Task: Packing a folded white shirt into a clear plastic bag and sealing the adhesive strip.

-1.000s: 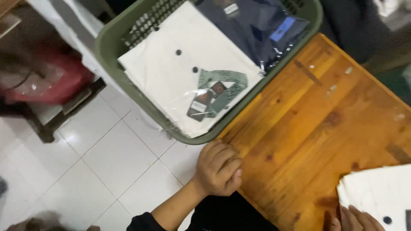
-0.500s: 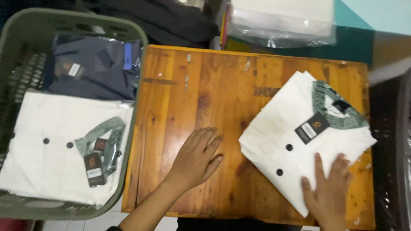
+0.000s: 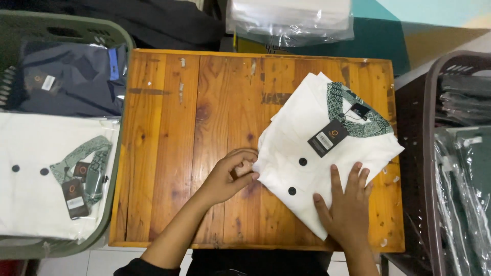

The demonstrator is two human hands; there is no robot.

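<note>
Left hand (image 3: 230, 176) pinches shirt (image 3: 317, 168) corner; basket (image 3: 115, 153) beside.

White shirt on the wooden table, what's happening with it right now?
A person is handling a folded white shirt with a green patterned collar that lies tilted on the orange-brown wooden slat table. The left hand pinches the shirt's left corner, while the right hand lies flat on its lower edge. A dark hang tag sits on the shirt front. To the left, a green plastic basket holds a bagged white shirt and a bagged navy shirt.
</note>
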